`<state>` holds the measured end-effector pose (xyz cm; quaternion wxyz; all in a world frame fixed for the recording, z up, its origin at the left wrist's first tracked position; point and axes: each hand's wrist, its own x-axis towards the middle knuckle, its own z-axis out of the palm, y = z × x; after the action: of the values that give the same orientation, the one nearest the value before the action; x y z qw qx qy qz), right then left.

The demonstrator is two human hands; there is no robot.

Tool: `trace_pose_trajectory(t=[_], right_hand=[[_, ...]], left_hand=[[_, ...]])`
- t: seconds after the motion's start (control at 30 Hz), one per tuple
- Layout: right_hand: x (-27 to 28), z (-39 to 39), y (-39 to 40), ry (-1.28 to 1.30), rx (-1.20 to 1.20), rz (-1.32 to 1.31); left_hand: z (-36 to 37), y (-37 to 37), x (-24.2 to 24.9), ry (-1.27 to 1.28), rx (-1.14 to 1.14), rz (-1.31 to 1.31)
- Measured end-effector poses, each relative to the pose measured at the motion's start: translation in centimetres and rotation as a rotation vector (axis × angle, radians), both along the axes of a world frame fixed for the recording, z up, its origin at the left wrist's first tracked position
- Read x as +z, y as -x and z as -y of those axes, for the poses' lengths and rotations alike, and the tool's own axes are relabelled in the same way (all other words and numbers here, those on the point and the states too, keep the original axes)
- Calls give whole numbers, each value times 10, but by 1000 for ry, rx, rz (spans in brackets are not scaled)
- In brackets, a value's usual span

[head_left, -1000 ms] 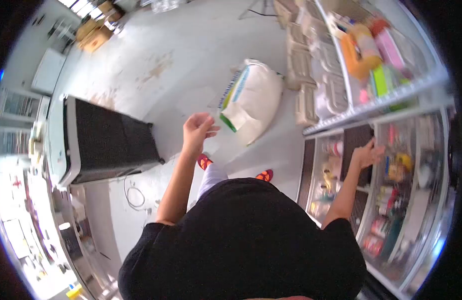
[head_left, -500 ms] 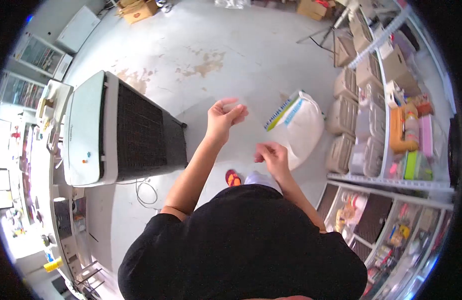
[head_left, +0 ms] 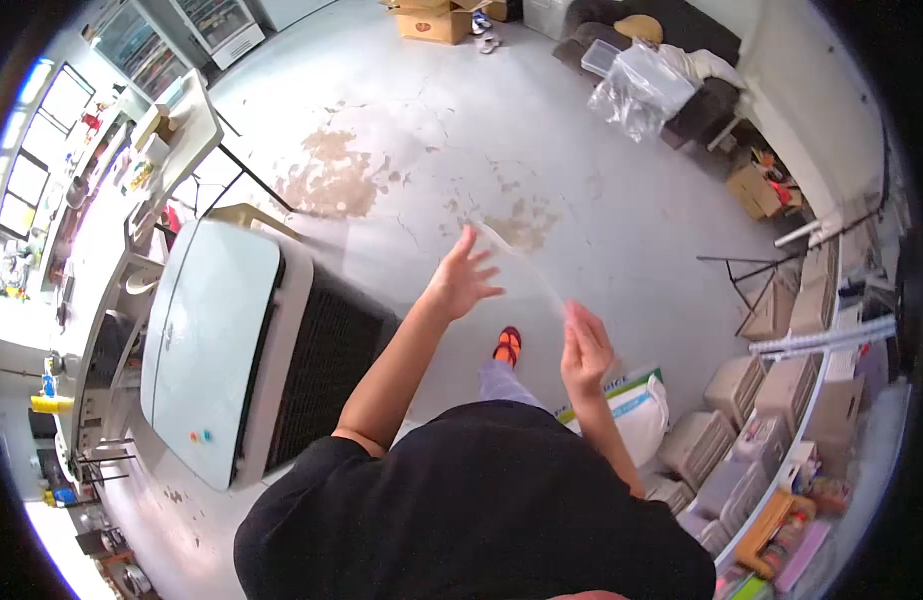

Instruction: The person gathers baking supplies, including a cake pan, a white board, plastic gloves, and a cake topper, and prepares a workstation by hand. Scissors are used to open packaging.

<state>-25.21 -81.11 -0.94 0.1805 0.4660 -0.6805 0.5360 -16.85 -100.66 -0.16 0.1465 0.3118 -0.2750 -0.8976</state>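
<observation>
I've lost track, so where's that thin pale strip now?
In the head view, just right of centre: the pale strip arcs over the floor, from the right hand up toward the left hand.

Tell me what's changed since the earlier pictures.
The right hand left the drawers, came forward and now seems to pinch one end of a pale strip stretching toward the left hand, whose fingers have spread. The view has shifted, so the white bag shows lower. The bag still stands on the floor.

The strip (head_left: 527, 266) is whitish, the shirt (head_left: 472, 500) black, the sack (head_left: 646, 420) white with green and blue, the floor (head_left: 652, 220) grey with tan blotches.
</observation>
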Motion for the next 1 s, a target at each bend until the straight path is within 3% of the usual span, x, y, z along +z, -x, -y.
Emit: trace_pose_trajectory(t=[0.03, 0.1, 0.17, 0.23, 0.3, 0.4, 0.53, 0.63, 0.67, 0.7, 0.73, 0.8, 0.83, 1.0], right_hand=[[14, 27, 25, -107, 94, -118], [40, 86, 73, -284, 256, -316], [51, 146, 107, -364, 357, -407], [49, 211, 132, -340, 370, -501], [44, 271, 151, -357, 456, -515], [30, 363, 172, -382, 475, -551], [-30, 489, 214, -326, 411, -94], [-144, 524, 286, -774, 307, 135], [-183, 518, 312, -934, 254, 525], [-221, 500, 338, -1136, 62, 552], [-185, 497, 345, -1460, -24, 557], [-218, 461, 367, -1544, -405, 450], [-229, 465, 372, -1510, -618, 579], [-256, 594, 430, -1548, -473, 481]], left_hand=[[20, 14, 10, -8, 10, 11], [62, 47, 26, -226, -337, -707], [108, 71, 43, -188, -308, -816], [165, 84, 49, 299, -232, -376], [219, 92, 47, 225, -109, -368], [310, 105, 39, 494, 39, -61], [451, 112, 38, 647, 241, 79], [561, 115, 51, 634, 327, 160], [595, 119, 57, 631, 345, 159], [628, 121, 63, 642, 366, 157], [660, 123, 68, 652, 387, 159], [714, 129, 73, 643, 398, 169], [744, 132, 73, 624, 388, 167], [889, 152, 48, 540, 407, 114]])
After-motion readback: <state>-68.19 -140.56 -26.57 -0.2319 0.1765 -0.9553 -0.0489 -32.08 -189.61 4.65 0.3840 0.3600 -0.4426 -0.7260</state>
